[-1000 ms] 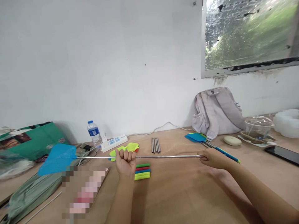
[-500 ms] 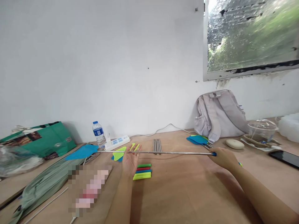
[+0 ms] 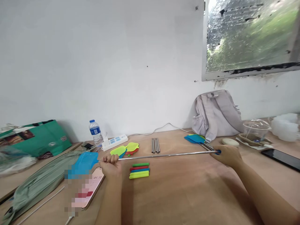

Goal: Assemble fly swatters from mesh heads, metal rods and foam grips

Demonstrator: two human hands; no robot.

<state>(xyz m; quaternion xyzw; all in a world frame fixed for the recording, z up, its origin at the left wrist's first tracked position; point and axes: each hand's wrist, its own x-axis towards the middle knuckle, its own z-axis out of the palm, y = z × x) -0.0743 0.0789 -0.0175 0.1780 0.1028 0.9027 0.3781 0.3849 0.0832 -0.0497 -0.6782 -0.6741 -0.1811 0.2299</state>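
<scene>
An extended fly swatter (image 3: pixel 164 155) with a thin metal rod stretches between my two hands above the table. My left hand (image 3: pixel 111 165) is closed around the rod just beside the blue mesh head. At the other end my right hand (image 3: pixel 226 155) wraps the blue handle, which is mostly hidden by the fingers. Below the rod lie several coloured handle tubes (image 3: pixel 140 170) in green, red, blue and yellow. Several metal rods (image 3: pixel 155 145) lie side by side behind it. Yellow, blue and red swatter heads (image 3: pixel 124 150) rest behind my left hand.
More blue and yellow swatters (image 3: pixel 195 138) lie by a grey backpack (image 3: pixel 217 115). A power strip (image 3: pixel 114 142) and water bottle (image 3: pixel 95 131) stand near the wall. Phones (image 3: pixel 92 189) lie left and right; a plastic cup (image 3: pixel 256 131) and green bag (image 3: pixel 47 139) flank the table.
My left hand has gone from open under the rod to closed around it, sliding left to the blue head. That end of the swatter has dropped slightly.
</scene>
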